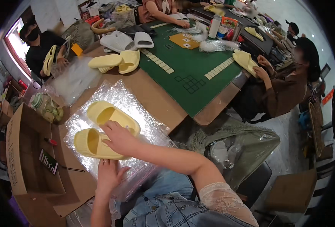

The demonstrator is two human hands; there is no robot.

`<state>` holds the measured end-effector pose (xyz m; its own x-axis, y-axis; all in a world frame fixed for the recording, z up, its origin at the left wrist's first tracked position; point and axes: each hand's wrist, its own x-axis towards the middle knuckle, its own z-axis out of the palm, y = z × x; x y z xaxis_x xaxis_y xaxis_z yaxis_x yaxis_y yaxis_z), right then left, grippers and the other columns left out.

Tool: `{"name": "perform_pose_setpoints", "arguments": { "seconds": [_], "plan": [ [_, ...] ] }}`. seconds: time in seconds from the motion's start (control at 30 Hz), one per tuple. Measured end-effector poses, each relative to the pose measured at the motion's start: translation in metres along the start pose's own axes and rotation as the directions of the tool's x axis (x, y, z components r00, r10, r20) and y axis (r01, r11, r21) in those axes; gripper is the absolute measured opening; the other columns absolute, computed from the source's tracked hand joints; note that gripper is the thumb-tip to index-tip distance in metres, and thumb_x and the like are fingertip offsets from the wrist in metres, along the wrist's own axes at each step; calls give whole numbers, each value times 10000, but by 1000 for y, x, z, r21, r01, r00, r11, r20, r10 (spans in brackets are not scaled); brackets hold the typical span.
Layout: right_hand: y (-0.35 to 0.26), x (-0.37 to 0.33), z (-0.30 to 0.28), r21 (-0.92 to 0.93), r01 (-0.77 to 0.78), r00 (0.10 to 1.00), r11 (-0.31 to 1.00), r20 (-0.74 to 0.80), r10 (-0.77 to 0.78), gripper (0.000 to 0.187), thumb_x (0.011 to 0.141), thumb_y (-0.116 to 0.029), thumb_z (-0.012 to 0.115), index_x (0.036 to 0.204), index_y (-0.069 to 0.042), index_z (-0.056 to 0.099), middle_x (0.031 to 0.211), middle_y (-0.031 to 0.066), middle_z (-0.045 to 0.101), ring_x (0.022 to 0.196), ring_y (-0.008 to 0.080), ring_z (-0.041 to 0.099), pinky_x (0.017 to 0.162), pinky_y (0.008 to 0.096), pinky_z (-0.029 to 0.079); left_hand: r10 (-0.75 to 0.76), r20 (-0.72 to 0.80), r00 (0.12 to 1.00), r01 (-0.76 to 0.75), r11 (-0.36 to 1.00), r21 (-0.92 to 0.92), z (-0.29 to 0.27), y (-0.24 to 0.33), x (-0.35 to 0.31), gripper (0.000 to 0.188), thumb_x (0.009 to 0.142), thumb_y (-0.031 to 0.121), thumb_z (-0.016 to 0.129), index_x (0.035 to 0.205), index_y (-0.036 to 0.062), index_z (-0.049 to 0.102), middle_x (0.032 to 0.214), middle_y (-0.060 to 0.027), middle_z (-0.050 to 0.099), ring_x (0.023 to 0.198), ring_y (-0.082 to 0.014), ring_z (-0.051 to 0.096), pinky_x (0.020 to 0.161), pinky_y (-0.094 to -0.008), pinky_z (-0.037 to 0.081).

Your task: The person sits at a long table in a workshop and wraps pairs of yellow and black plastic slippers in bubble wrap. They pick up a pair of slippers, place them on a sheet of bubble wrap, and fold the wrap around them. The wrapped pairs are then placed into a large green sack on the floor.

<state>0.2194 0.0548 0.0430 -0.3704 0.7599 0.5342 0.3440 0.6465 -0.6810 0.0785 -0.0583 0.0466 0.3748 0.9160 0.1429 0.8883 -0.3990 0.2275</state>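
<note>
Two pale yellow slide slippers lie side by side on a stack of shiny clear plastic bags [118, 94], straps to the left. My right hand [120, 140] reaches across from the right and grips the pair where they meet, its fingers over the far slipper [99, 111] and its thumb at the near slipper [87, 143]. Just below the near slipper's edge, my left hand [108, 176] rests on the plastic, thumb spread away from the fingers. Its fingertips are partly hidden by the slipper.
To the left stand an open cardboard box [20, 151], a phone [49, 161] and a glass jar [47, 108]. More yellow slippers [106, 61] and grey slippers [118, 41] lie beyond, beside a green table [175, 72]. A bag of slippers [247, 147] sits at right. Other people work around the table.
</note>
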Motion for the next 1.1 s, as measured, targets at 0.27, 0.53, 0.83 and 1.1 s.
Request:
{"name": "perform_pose_setpoints", "arguments": {
  "seconds": [0.27, 0.53, 0.83, 1.1],
  "plan": [
    [98, -184, -203, -363, 81, 997, 928, 17, -80, 270, 741, -54, 748, 1004, -107, 719, 871, 78, 673, 809, 294, 660, 692, 411, 546, -226, 237, 945, 262, 956, -131, -76, 48, -20, 496, 809, 403, 803, 1118, 30, 697, 1070, -162, 727, 1015, -394, 681, 879, -452, 543],
    [230, -326, -224, -667, -131, 788, 733, 379, 486, 691, 668, -13, 658, 1347, -126, 597, 1447, 157, 551, 1371, 353, 468, 1132, 500, 366, 505, 245, 828, -273, 743, -611, 41, 161, 49, 803, 838, 477, 783, 1423, 12, 491, 1430, -246, 531, 1236, -402, 583, 1016, -436, 496],
    [195, -294, -233, -128, -723, 658, 679, -424, 622, 332, 835, 33, 474, 1151, -24, 555, 909, 326, 637, 893, 538, 604, 794, 568, 475, 125, 360, 924, -118, 992, -42, 213, 236, 103, 926, 841, 424, 779, 1522, -11, 325, 1442, -319, 474, 1254, -404, 582, 970, -456, 527],
    [97, -253, -272, -17, -701, 704, 713, -177, 688, 425, 849, -134, 622, 1253, -60, 511, 971, 229, 660, 921, 445, 645, 785, 450, 508, -147, 259, 954, 298, 502, -812, 273, 210, 114, 321, 901, 58, 512, 1185, -9, 646, 963, -170, 737, 870, -323, 715, 779, -416, 556]
  ]
}}
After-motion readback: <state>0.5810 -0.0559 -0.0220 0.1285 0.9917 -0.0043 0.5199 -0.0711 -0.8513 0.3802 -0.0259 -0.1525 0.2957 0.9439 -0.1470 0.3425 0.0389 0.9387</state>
